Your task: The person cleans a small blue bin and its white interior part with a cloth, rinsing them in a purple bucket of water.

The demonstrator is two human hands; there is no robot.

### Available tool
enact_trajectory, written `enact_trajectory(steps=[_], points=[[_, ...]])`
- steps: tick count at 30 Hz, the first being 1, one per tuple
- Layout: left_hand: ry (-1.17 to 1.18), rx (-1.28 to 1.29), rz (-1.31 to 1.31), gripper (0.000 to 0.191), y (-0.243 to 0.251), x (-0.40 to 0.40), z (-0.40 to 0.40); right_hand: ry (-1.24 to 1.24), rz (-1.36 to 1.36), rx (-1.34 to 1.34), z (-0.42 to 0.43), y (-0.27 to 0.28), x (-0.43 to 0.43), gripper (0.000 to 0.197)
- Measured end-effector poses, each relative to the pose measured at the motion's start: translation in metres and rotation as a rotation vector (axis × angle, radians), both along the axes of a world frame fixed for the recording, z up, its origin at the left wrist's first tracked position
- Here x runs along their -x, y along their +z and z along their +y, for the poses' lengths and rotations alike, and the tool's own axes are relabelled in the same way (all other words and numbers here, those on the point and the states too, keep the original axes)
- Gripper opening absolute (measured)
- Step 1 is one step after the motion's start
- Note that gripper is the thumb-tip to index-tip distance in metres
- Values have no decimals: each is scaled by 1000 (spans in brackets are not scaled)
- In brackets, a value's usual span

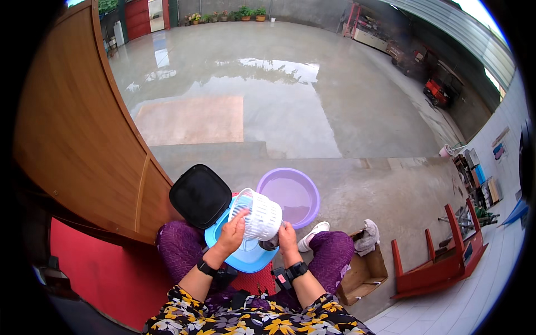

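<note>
A white slotted plastic basket point(261, 215) is tipped on its side above a light blue plastic tub point(249, 263). My left hand point(231, 234) grips the basket near its rim, thumb and fingers against the slotted wall. At the basket's base, my right hand point(288, 238) holds a dark, crumpled piece, apparently a cloth point(269, 243), against it. The tub stands between my knees, and its black lid point(200, 196) is swung up at the far left. Beyond the basket, a round purple basin point(315, 190) holds cloudy water. The tub's inside is partly hidden by the basket and hands.
A red mat point(255, 283) lies beneath the tub. By my right knee, a cardboard box point(368, 274) carries a grey cloth point(367, 238). Farther right lies an overturned red wooden stool point(439, 268). A brown wooden door point(79, 125) rises at left, and wet concrete point(293, 113) stretches ahead.
</note>
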State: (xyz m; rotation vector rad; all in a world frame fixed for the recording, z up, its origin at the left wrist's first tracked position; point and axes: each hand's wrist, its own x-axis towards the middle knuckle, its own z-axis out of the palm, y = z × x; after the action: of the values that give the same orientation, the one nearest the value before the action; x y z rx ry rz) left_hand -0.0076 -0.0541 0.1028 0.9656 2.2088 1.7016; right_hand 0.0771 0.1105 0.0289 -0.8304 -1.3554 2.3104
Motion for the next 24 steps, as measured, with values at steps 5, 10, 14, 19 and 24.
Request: enact_trajectory(steps=[5,10,14,19,24], points=[[-177,-33,-126,32,35,-7,11,-19,-105,-535,5,11,-8,19],[-223,-345,-612,30,21,6,-7,-24,131,-461,-4,96,-24,18],[-232,-353,-615,30,23,-2,10,146,161,-1113,-29,129,-22,29],[-327,-201,-474,27,43,-12,20,23,175,-1613,-23,102,-2,47],[-391,54,-24,26,52,-28,16,199,-2,-840,18,121,22,42]])
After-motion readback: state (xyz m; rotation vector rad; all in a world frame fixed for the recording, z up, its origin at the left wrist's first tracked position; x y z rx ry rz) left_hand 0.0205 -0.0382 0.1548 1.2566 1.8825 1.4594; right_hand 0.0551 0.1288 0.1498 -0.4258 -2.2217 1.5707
